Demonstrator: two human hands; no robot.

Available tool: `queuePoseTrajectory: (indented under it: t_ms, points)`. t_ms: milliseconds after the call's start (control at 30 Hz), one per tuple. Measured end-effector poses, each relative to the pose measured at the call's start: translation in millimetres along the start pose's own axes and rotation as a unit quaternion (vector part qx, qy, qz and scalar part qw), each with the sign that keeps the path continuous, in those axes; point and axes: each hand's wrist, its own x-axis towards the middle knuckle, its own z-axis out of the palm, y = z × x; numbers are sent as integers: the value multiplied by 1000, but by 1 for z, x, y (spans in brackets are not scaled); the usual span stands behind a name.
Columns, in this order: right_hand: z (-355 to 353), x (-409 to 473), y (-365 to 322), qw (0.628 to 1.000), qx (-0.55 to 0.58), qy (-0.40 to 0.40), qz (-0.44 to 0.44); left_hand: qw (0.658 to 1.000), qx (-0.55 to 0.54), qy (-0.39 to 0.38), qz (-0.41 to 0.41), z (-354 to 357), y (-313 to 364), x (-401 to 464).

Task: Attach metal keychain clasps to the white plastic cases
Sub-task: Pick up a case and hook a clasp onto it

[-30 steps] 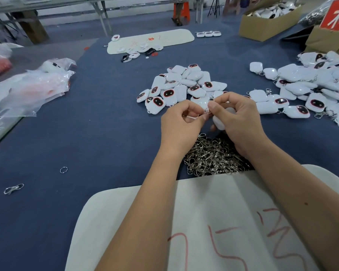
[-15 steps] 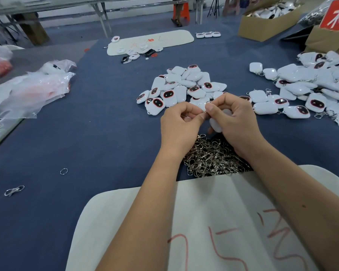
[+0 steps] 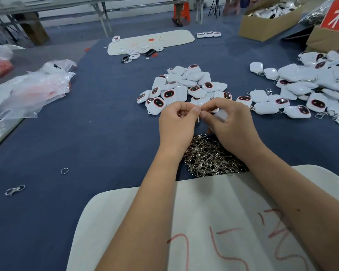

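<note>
Clasp: pinched in my left hand (image 3: 177, 124), fingertips right against my right hand (image 3: 230, 124), so I can work it on; mostly hidden.
Case: one white case (image 3: 220, 115) gripped in my right hand, above the clasp heap (image 3: 209, 159).
Counts: bare cases (image 3: 181, 89) far middle, roughly thirty; finished pile (image 3: 309, 90) right, too many to count; one stray ring (image 3: 64, 170) and one stray clasp (image 3: 15, 190) near left.
</note>
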Motion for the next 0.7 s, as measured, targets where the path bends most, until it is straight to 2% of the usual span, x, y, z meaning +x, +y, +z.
queuePoseTrajectory:
  t_ms: [133,300,533,700]
  points:
    - [-2,1,2,994,95,-23,51,1000,-16,-17,-2,-1,1,0]
    - [-6,5,6,975,192,-44,99,994,-73,-76,-21,-2,3,-2]
    - [-9,5,9,971,209,-70,94,990,-97,-103,-15,-6,5,-2]
    - [-8,2,4,978,189,-55,63,992,-77,-101,28,-9,4,-2]
